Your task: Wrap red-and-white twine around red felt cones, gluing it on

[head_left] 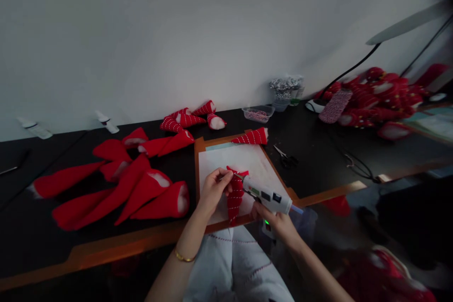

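A flat red cone-shaped cloth piece with white stitched lines [234, 200] lies on a white sheet [215, 158] at the near edge of the table. My left hand [215, 186] pinches the top edge of this cloth between thumb and fingers. In my right hand [272, 219] is a white glue gun [267, 194], gripped by its handle, with a green light showing. The gun's nozzle points left and reaches the cloth's upper edge beside my left fingertips. A stuffed striped red cone [251, 137] rests at the sheet's far edge.
Plain red stuffed cones [123, 188] cover the left side. Striped cones [184, 119] lie farther back, near a clear tray [258, 113]. Black-handled scissors [287, 158] are right of the sheet. A lamp base [314, 106] and a red heap [378, 96] stand at the right.
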`<state>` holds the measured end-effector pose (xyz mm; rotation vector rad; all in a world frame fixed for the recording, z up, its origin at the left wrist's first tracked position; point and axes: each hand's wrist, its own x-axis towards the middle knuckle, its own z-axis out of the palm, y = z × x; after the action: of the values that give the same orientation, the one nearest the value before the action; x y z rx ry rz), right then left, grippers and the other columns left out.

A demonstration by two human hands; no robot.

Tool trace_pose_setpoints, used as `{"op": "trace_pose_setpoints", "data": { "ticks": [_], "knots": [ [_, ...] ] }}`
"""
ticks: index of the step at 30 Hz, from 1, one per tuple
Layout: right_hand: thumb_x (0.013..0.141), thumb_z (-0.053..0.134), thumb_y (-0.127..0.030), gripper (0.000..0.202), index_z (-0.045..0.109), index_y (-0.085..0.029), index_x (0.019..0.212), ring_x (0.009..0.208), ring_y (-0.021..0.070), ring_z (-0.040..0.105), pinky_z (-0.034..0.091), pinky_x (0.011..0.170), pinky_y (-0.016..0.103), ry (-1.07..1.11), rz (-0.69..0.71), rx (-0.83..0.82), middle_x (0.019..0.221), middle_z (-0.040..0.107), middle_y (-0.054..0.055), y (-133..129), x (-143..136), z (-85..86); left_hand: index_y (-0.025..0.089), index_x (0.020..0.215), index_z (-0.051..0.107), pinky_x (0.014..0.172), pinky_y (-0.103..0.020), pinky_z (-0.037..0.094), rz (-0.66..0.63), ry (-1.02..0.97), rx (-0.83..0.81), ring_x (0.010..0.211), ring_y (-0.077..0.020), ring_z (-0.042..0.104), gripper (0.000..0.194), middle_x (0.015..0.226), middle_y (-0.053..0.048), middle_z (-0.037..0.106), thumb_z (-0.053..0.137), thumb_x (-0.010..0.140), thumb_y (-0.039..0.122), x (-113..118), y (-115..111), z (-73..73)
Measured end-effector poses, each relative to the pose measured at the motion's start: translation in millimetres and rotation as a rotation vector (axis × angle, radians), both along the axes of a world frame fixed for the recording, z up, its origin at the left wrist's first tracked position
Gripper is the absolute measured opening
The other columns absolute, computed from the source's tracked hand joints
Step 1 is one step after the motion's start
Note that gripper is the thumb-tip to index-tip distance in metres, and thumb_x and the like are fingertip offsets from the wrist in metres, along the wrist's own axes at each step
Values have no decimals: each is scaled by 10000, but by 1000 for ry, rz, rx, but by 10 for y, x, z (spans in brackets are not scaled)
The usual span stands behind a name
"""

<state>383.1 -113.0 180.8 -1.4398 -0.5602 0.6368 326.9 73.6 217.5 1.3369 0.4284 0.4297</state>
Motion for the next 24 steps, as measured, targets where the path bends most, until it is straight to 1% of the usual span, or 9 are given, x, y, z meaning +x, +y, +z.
{"op": "trace_pose_setpoints", "data": {
  "ticks": [5, 11, 14, 17, 21, 24],
  "knots": [
    [774, 639, -652, 491, 581, -184, 639, 654, 181, 532, 435, 647, 295, -6, -58, -17, 666, 589, 51, 14, 7, 14, 170, 761, 582, 406, -165, 317, -4, 4, 8, 434, -71, 451, 382, 484, 49, 536, 756, 734, 510, -5, 12, -29],
    [840, 602, -586, 453, 594, -169, 663, 652, 173, 534, 415, 624, 283, -8, -16, -8, 680, 593, 58, -19, -2, 9, 164, 771, 582, 413, -158, 322, -17, -9, -5, 430, -62, 444, 384, 490, 51, 540, 754, 740, 506, 2, 19, -39],
    [817, 627, -585, 452, 588, -168, 646, 630, 169, 525, 409, 606, 281, -7, -51, -2, 658, 589, 54, 6, -7, 4, 165, 764, 576, 412, -158, 321, -10, -1, -3, 432, -64, 446, 392, 484, 52, 533, 760, 730, 510, 4, 18, -31],
    [799, 636, -596, 464, 575, -169, 628, 611, 167, 522, 409, 604, 286, -3, -40, 13, 631, 578, 47, 33, -8, -4, 166, 780, 579, 414, -155, 321, -10, 2, 6, 440, -67, 452, 384, 488, 51, 536, 759, 737, 502, 1, 23, -34],
    [834, 609, -552, 428, 576, -172, 640, 610, 166, 524, 407, 607, 289, -22, -46, 0, 630, 581, 42, 36, 13, -5, 164, 777, 573, 419, -155, 323, -14, -10, 14, 442, -64, 448, 366, 490, 51, 532, 754, 749, 481, 4, 21, -46],
    [839, 617, -510, 385, 582, -172, 657, 605, 167, 539, 417, 616, 287, -62, -67, 1, 618, 587, 35, 7, 78, 39, 160, 789, 573, 431, -160, 341, -17, -22, 33, 451, -69, 456, 357, 497, 50, 521, 738, 768, 476, 9, 11, -44]
  ]
}}
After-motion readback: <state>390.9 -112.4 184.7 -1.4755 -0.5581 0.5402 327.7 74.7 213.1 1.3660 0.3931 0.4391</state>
